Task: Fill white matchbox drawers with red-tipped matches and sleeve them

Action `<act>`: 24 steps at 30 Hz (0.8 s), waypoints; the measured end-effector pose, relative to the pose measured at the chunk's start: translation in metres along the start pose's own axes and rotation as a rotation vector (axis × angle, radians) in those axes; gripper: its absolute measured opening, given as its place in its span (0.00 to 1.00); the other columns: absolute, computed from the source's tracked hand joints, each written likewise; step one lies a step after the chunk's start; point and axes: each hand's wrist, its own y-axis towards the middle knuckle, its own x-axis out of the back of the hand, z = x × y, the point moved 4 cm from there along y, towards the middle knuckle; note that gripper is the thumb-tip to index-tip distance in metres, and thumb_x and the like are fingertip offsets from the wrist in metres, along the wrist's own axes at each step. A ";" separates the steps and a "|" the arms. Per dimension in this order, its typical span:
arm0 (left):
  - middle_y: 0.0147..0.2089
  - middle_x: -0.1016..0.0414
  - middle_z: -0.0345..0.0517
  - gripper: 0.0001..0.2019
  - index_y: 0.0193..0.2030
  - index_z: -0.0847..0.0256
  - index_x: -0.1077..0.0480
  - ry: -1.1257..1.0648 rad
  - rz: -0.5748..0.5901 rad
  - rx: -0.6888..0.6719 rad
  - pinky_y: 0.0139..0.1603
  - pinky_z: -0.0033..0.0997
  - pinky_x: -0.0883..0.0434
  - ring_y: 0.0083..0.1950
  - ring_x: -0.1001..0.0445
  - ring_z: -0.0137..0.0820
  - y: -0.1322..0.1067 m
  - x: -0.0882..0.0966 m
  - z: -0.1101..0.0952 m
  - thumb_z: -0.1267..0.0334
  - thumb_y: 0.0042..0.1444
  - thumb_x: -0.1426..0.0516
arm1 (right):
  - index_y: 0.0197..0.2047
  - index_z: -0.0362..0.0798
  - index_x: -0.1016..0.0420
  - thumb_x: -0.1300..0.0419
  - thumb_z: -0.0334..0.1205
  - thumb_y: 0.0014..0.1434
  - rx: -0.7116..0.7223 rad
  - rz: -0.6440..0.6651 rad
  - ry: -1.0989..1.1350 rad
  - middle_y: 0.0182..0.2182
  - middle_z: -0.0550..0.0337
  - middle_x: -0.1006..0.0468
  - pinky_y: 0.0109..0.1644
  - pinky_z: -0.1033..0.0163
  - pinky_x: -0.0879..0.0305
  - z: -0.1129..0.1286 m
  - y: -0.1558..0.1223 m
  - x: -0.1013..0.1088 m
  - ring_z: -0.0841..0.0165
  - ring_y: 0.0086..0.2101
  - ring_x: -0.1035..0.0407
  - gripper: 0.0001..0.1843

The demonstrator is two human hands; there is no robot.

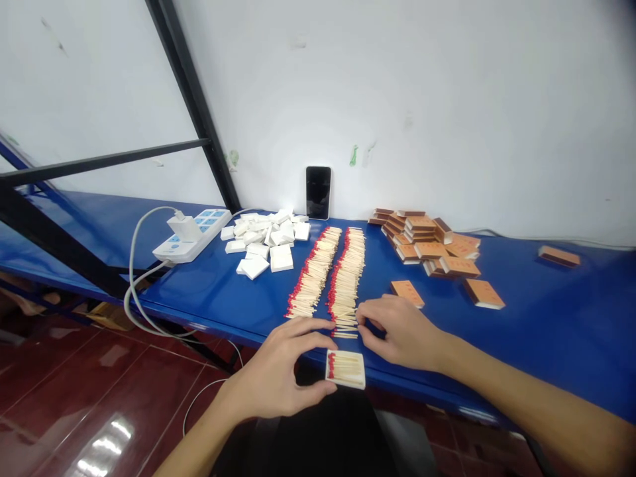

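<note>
While perhaps on matches (346, 281), right hand (401, 332)

The left hand (281, 371) holds a match tray (346, 383) at the table's (546, 331) near edge. The right hand's (402, 331) fingertips (362, 317) rest on the near end of the right match row (346, 278). Empty trays (263, 242) lie left, brown sleeves (427, 245) right.

The left hand (283, 371) and right hand (402, 331) are bare, as are both forearms up to the frame edge; plain black cloth (318, 440) covers the lap.
</note>
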 end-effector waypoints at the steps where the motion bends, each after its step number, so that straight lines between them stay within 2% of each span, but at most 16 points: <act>1: 0.65 0.29 0.45 0.20 0.51 0.51 0.25 0.001 0.000 0.001 0.68 0.44 0.35 0.65 0.31 0.44 0.000 0.000 0.000 0.59 0.51 0.32 | 0.32 0.48 0.32 0.45 0.33 0.59 0.008 -0.003 0.004 0.24 0.65 0.30 0.35 0.63 0.49 0.000 0.000 0.000 0.70 0.26 0.38 0.04; 16: 0.64 0.28 0.46 0.20 0.51 0.52 0.25 -0.011 -0.006 -0.034 0.67 0.42 0.35 0.65 0.30 0.43 0.002 0.000 0.000 0.59 0.50 0.32 | 0.34 0.48 0.29 0.45 0.37 0.63 0.033 -0.011 0.025 0.24 0.65 0.30 0.35 0.63 0.47 0.003 -0.001 0.000 0.71 0.24 0.40 0.07; 24: 0.61 0.25 0.46 0.19 0.50 0.53 0.25 -0.023 0.007 -0.052 0.69 0.43 0.37 0.63 0.28 0.43 0.002 0.003 -0.006 0.60 0.50 0.32 | 0.32 0.48 0.29 0.46 0.33 0.62 0.028 -0.025 0.002 0.24 0.65 0.30 0.34 0.63 0.49 0.002 0.000 -0.002 0.71 0.24 0.40 0.07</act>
